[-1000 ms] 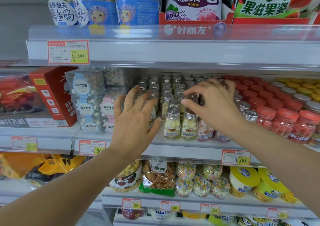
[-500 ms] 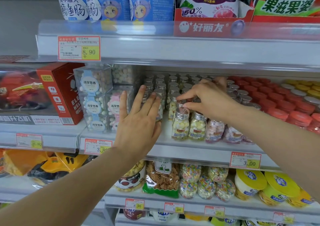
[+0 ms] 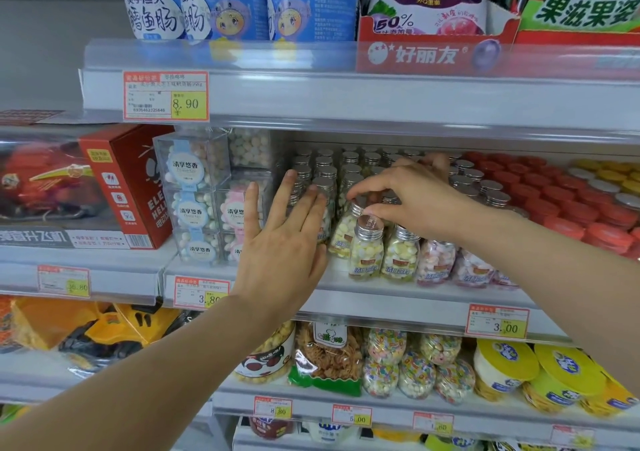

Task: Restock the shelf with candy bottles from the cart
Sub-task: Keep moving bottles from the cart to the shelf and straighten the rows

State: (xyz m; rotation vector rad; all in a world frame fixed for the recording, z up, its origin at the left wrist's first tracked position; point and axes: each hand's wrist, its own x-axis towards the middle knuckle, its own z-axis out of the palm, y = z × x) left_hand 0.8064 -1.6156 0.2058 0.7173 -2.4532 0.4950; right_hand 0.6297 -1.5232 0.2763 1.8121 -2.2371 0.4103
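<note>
Right now the right hand [image 3: 415, 201] has thumb and forefinger pinched round the silver cap [image 3: 358, 208] of a tilted bottle [image 3: 343, 232] of yellow-and-white candy. That bottle leans in the second rank, just behind the front bottle [image 3: 367, 250] at the edge of the shelf [image 3: 346, 293]. The left hand [image 3: 284, 246] holds nothing: its fingers are straight and laid flat against the left flank of the silver-capped block, between those bottles and the clear boxes [image 3: 194, 194]. To my eye the step is seating the leaning bottle upright in its row. It would go best lowered straight down by the cap, with the base finding the shelf before the pinch lets go. These narrow bottles stand packed and touching, so a sideways nudge could topple the neighbours. The flat left palm makes a good fence; I'd leave it there until the bottle stands. The red-capped jars [image 3: 571, 208] to the right sit well apart from all this.
</note>
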